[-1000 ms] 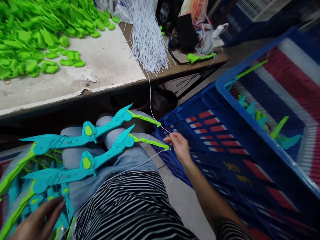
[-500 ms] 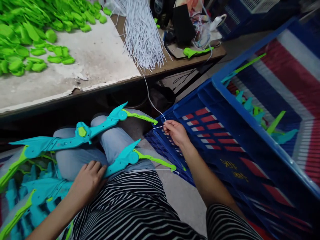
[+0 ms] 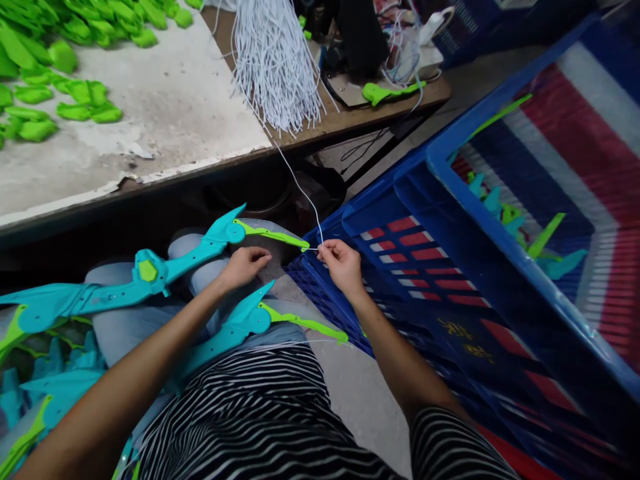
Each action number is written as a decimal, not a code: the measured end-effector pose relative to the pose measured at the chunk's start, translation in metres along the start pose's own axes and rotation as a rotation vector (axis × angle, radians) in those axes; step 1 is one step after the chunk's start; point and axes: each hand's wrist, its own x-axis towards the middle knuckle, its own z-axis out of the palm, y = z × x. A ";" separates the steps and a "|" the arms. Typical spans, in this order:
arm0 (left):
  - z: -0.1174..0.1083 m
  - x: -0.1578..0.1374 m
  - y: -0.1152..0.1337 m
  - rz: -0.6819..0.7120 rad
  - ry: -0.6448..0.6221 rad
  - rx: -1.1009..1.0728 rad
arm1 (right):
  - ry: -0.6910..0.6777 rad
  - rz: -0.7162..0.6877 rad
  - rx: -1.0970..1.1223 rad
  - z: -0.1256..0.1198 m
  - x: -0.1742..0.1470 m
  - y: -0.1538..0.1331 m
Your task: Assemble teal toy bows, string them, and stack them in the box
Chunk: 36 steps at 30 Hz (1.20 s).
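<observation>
My right hand (image 3: 341, 263) is closed in a pinch on a white string (image 3: 306, 193), right beside the green tip of the upper toy bow (image 3: 183, 267). One end of the string runs to this tip; the other trails up to the table edge. The bow has a turquoise body with green limbs and lies across my knees. My left hand (image 3: 246, 267) hovers between two bows, its fingers loosely stretched toward the tip, nothing visible in them. Nearer my body lies a second toy bow (image 3: 240, 323), partly behind my left forearm, with a white string along it.
On the table (image 3: 175, 113) lie a heap of green plastic parts (image 3: 90, 100) and a bundle of white strings (image 3: 277, 67). A blue crate (image 3: 430, 267) stands at my right with turquoise and green pieces inside. More bows (image 3: 55, 360) are piled at my left.
My left hand has lifted off the nearer bow and moved up and right toward the upper bow's tip. The right hand still pinches the string, now closer to that tip.
</observation>
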 end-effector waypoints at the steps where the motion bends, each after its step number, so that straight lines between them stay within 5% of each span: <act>1: 0.005 0.005 -0.001 -0.021 -0.012 -0.023 | -0.006 -0.006 -0.008 0.001 0.000 0.000; 9: 0.032 0.031 0.002 -0.258 -0.108 -0.382 | -0.030 -0.101 -0.212 -0.003 -0.001 -0.008; 25: 0.060 0.050 0.011 -0.233 -0.356 -0.657 | -0.131 -0.195 -0.301 0.006 0.007 0.001; 29: 0.062 0.051 0.017 -0.232 -0.326 -0.591 | -0.112 -0.309 -0.367 0.016 0.009 0.017; 33: 0.047 0.043 0.021 -0.265 -0.206 -0.477 | -0.166 -0.343 -0.392 0.025 0.011 0.035; 36: 0.004 0.013 0.016 -0.246 -0.080 -0.381 | -0.141 -0.331 -0.370 0.024 0.013 0.041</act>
